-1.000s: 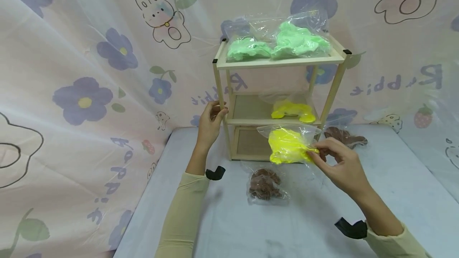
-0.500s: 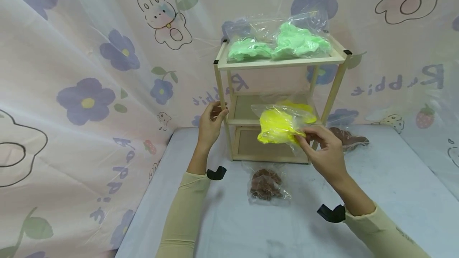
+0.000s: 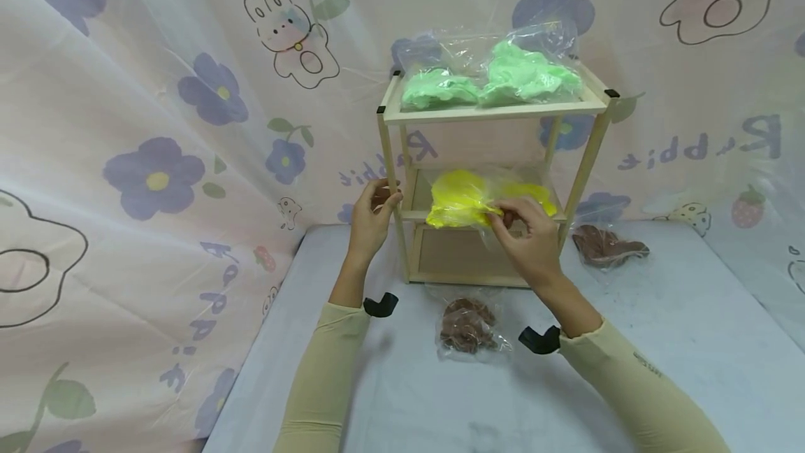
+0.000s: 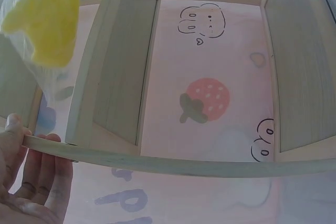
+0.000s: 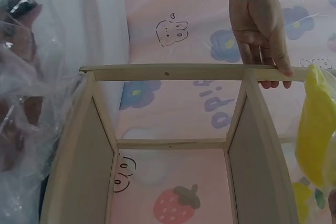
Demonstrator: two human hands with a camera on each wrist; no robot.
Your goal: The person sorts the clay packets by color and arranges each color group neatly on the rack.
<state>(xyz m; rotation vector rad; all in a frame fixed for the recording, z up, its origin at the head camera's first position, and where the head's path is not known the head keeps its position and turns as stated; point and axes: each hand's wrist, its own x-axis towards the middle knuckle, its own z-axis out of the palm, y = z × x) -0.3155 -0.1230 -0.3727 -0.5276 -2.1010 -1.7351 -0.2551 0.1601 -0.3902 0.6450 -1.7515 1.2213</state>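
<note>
A light wooden three-tier rack (image 3: 402,215) stands on the table. My left hand (image 3: 371,219) grips its left front post near the middle shelf; in the left wrist view that hand (image 4: 39,182) has thumb and fingers around the wood. My right hand (image 3: 528,240) pinches the right end of a clear bag of yellow material (image 3: 459,198), held at the front of the middle shelf. Behind it, a second yellow bag (image 3: 534,194) lies on that shelf's right side, partly covered by the hand. The held yellow bag (image 5: 315,129) shows at the right wrist view's edge.
Two bags of light green material (image 3: 525,72) lie on the top shelf. One brown bag (image 3: 467,325) is on the table before the rack, another brown bag (image 3: 606,245) to its right. A patterned cloth (image 3: 157,264) hangs behind and at the left.
My right hand has moved left and up with the yellow bag, from in front of the lower tier to the middle shelf. The left hand keeps its grip on the post.
</note>
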